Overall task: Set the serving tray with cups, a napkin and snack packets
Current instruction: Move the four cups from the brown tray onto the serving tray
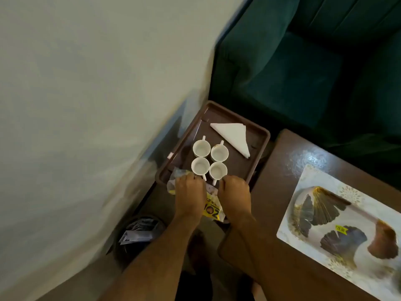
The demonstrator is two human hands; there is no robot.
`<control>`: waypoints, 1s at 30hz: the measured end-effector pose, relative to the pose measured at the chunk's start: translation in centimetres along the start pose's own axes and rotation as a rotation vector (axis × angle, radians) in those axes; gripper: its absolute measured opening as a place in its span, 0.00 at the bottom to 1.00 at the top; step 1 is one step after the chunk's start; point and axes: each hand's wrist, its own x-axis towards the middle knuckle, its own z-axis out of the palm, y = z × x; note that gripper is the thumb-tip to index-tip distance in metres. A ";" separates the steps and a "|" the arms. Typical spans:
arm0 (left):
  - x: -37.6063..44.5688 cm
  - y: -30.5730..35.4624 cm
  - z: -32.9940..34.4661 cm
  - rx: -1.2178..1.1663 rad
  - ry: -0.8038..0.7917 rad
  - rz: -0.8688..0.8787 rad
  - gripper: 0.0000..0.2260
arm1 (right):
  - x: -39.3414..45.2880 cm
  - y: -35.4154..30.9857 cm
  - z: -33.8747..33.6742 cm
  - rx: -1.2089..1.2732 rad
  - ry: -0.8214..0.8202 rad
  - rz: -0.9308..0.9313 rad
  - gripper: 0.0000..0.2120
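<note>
Left hand (189, 192) and right hand (234, 192) curled over snack packets (211, 210).
Packets straddle tray (259, 137) near rim, beneath both hands; grip unclear.

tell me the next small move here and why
Probably slide the yellow snack packet forward onto the brown plastic tray. It lies under both hands, the left hand and right hand, overhanging the near rim, while four white cups and the folded white napkin are already placed.

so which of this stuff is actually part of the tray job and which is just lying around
Part of the job: brown tray, four white cups, folded napkin, yellow snack packet, left hand, right hand.

Just lying about: patterned mat, waste bin, green sofa.
</note>
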 end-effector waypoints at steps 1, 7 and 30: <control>0.3 0.1 0.7 -0.038 -0.010 0.010 0.06 | 0.2 0.3 0.7 0.036 -0.005 0.038 0.11; 1.9 0.8 2.7 -0.144 -0.043 -0.078 0.15 | 0.6 0.4 3.0 0.143 -0.014 0.135 0.18; 3.3 2.7 6.0 -0.317 -0.027 -0.430 0.16 | 1.4 1.2 5.5 0.307 0.103 0.274 0.15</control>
